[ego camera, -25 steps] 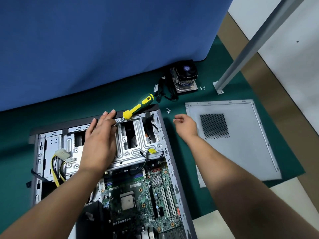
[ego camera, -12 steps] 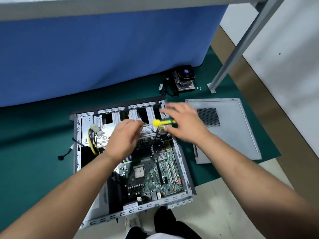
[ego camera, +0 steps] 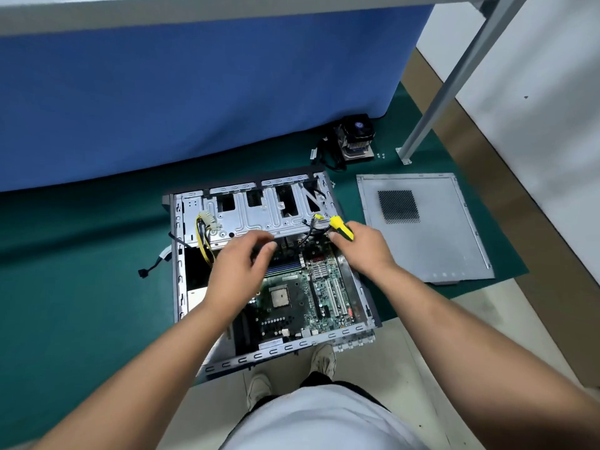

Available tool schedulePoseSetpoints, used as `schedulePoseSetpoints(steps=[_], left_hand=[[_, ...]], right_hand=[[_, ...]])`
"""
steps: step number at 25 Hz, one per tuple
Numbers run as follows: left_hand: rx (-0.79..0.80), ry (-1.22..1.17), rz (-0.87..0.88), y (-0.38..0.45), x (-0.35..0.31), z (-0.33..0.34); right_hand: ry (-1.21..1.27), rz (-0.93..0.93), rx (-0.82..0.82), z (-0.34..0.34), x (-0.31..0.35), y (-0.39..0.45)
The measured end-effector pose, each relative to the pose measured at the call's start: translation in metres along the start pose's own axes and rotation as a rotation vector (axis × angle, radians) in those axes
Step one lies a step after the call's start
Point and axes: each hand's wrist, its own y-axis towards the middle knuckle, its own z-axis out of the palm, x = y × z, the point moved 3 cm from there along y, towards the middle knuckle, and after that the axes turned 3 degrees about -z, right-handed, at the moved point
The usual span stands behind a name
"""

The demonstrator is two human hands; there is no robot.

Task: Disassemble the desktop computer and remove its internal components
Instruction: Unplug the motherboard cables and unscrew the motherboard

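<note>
1. While the desktop computer (ego camera: 272, 271) lies opened on its side on the green floor mat (ego camera: 81, 287), the right hand (ego camera: 363, 245) has its grip clamped on the yellow screwdriver (ego camera: 341, 226).
2. Just left of that grip, the left hand (ego camera: 237, 271) hovers over the motherboard (ego camera: 302, 297) with fingers loosely curled, holding nothing that shows.
3. Just beyond both grips sits the metal drive cage (ego camera: 259, 216).
4. Risk: the tip could slip and gouge the board.
5. Risk: the cables (ego camera: 310, 230) beside the right grip could snag.
6. The side panel (ego camera: 422, 228) and cooler fan (ego camera: 355, 138) lie off to the right, already out.
</note>
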Motion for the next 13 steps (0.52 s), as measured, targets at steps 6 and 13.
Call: schedulePoseSetpoints(steps=[6,13], left_hand=[[-0.084,0.045,0.214,0.002,-0.023,-0.02],[0.036,0.537,0.087,0.013,0.081,-0.01]], right_hand=[[-0.191,0.032,-0.154,0.014,0.003,0.007],[-0.285,0.048,-0.149,0.014,0.014,0.017]])
